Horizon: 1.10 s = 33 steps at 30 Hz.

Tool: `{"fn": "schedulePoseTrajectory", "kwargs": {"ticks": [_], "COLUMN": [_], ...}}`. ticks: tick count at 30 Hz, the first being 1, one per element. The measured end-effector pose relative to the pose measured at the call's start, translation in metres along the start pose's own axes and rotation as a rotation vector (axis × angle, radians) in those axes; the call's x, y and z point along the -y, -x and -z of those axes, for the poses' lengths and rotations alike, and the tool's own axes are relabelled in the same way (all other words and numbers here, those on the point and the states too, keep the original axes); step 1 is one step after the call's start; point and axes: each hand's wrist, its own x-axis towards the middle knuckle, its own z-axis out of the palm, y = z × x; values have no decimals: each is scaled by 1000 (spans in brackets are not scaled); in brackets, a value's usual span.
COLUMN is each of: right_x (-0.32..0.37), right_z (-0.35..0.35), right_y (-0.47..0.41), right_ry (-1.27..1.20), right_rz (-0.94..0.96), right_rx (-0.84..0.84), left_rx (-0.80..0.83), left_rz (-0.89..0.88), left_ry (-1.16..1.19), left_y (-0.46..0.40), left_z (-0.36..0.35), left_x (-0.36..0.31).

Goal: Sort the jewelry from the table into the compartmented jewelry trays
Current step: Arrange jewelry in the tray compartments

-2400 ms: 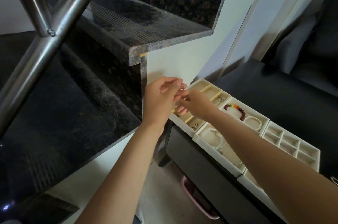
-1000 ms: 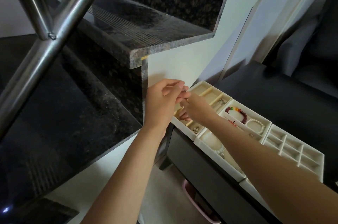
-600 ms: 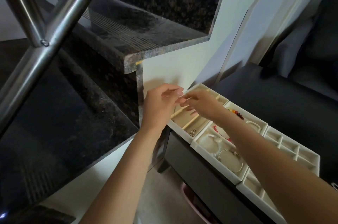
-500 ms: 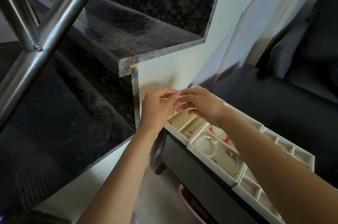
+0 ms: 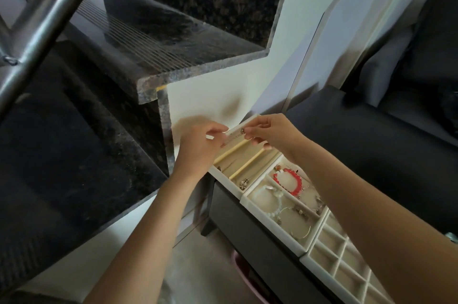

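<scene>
Flanking dark table [image 5: 371,145]: granite stairs [image 5: 153,38], sofa [image 5: 421,55].

- The small piece [image 5: 242,131] pinched by my right hand [image 5: 269,133] is too tiny to name; I see only a dark bead-like end.
- Whether a thin chain runs from it to my left hand [image 5: 198,148] is lost in blur.
- My left fingertips are hidden behind my own knuckles, so their hold is unclear.
- My right forearm [image 5: 359,204] covers the far part of the bracelet tray [image 5: 270,215].
- The grid tray [image 5: 347,271] is cut off by the bottom edge.
- The little cluster [image 5: 244,182] in the long-slot tray [image 5: 224,176] is too small to identify.
</scene>
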Motion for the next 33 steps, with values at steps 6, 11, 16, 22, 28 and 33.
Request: {"fn": "schedulePoseTrajectory", "kwargs": {"ticks": [6, 11, 16, 22, 28, 33], "right_x": [-24, -40, -49, -59, -66, -66], "right_z": [6, 10, 15, 15, 20, 24], "right_y": [-23, -36, -47, -60, -60, -56], "right_ry": [139, 332, 571, 822, 907, 1041], "right_rz": [12, -22, -3, -35, -21, -2], "right_rx": [-239, -291, -217, -81, -38, -16], "left_rx": [151, 329, 336, 339, 335, 308], "left_rz": [-139, -234, -240, -231, -245, -240], "left_ry": [-491, -861, -942, -987, -1106, -1175], "left_y": [2, 6, 7, 7, 8, 10], "left_z": [0, -1, -4, -8, -12, -17], "left_x": [15, 16, 14, 13, 16, 21]}}
